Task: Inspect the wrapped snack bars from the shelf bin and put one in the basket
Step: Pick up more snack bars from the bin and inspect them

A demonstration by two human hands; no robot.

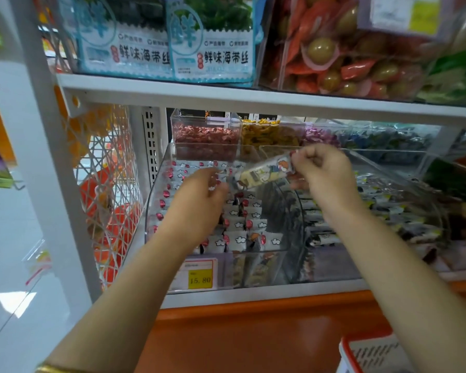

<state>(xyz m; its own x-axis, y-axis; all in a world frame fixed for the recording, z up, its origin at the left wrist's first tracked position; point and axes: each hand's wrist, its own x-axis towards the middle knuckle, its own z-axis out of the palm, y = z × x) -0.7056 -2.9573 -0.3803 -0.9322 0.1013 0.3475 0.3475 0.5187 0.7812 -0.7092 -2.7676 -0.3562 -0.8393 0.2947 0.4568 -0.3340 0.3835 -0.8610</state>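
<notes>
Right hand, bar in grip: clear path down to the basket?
Probably yes. The right hand pinches the snack bar above the open-topped bin; the basket sits below the right forearm with nothing visible between. Only its corner shows.

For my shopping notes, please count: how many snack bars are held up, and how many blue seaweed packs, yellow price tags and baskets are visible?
Held snack bar: 1
Blue seaweed packs: 2
Yellow price tag: 1
Basket: 1
Total: 5
</notes>
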